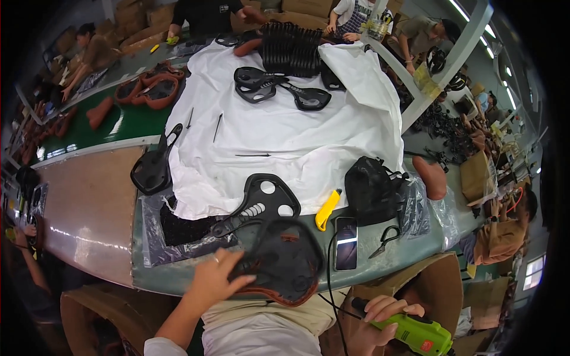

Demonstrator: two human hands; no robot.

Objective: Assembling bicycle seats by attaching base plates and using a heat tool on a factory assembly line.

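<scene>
Thumb and fingers of the right hand [385, 308] are curling round a green power tool [415, 333], to the near right of the white cloth [285, 136]. The left hand [212, 282] is spreading its thumb well away from its fingers at the left edge of a dark saddle with a brown rim [288, 258]; the thumb is lying over the dark face, but whether the hand is pinching the edge cannot be told.

An orange-red label is showing on the tool's rear, its print too small to make out, and a person beyond the cloth is wearing a black shirt [208, 21] with a small pale printed patch.

The saddle is resting just on the near side of the cloth, its dark hollow facing upward and its brown rim showing toward the lap; which end is the nose cannot be told. The tool is slanting, its black end pointing leftward and toward the cloth. A black saddle base [270, 202] is lying across the cloth's near edge, its narrow end pointing to the near left.
</scene>
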